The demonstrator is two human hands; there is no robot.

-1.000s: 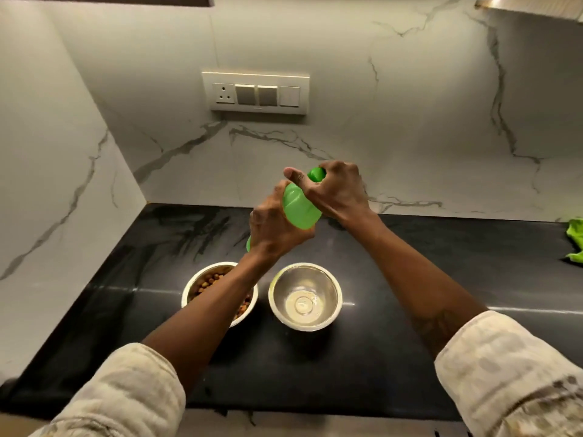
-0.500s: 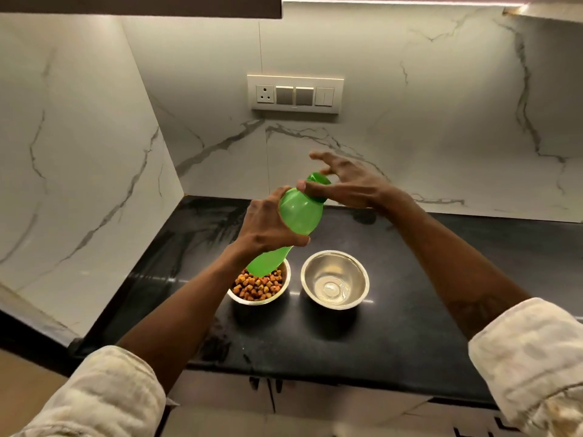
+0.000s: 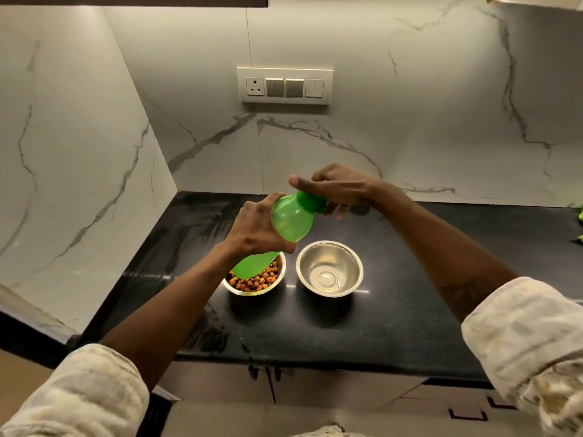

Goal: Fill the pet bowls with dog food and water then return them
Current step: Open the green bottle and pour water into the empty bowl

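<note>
Two steel bowls stand side by side on the black counter [image 3: 394, 326]. The left bowl [image 3: 256, 282] holds brown and orange kibble. The right bowl [image 3: 329, 268] shows a shiny bottom; whether water lies in it I cannot tell. My left hand [image 3: 257, 230] grips the body of a green plastic bottle [image 3: 291, 217], tilted above the bowls with its neck pointing up and right. My right hand [image 3: 336, 186] is closed around the bottle's green cap [image 3: 310, 201].
A white marble wall rises at the left and behind the counter, with a switch and socket plate [image 3: 285, 86] on the back wall. A green cloth [image 3: 580, 216] peeks in at the right edge. Cabinet doors [image 3: 315, 386] sit below the counter's front edge.
My right hand has gone from spread fingers near the cap to a closed grip on it. The view has shifted back slightly; the bowls have not moved.
</note>
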